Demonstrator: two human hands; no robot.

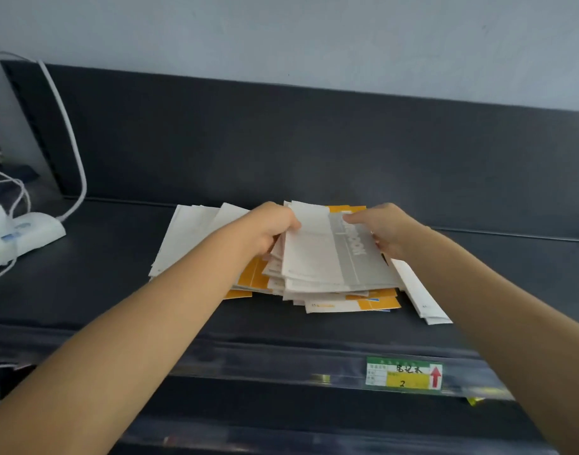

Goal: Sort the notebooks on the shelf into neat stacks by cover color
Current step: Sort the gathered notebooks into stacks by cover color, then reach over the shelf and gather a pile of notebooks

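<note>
A loose pile of white and orange notebooks [353, 303] is noted at frame centre on the dark shelf [111, 257]. The books are judged thin, limp, light and liable to slide, and best taken at opposite side edges. The top grey-banded notebook [327, 257] is pinched at its left edge by the left hand [271, 228] and at its right edge by the right hand [393, 231], fingers curled, both arms extended forward.

Two hands are showing: left hand [268, 231], right hand [391, 233]. One label [404, 376] is sitting on the shelf [117, 257] edge. Notebooks [327, 257] are overlapping in one pile, uncountable.
</note>
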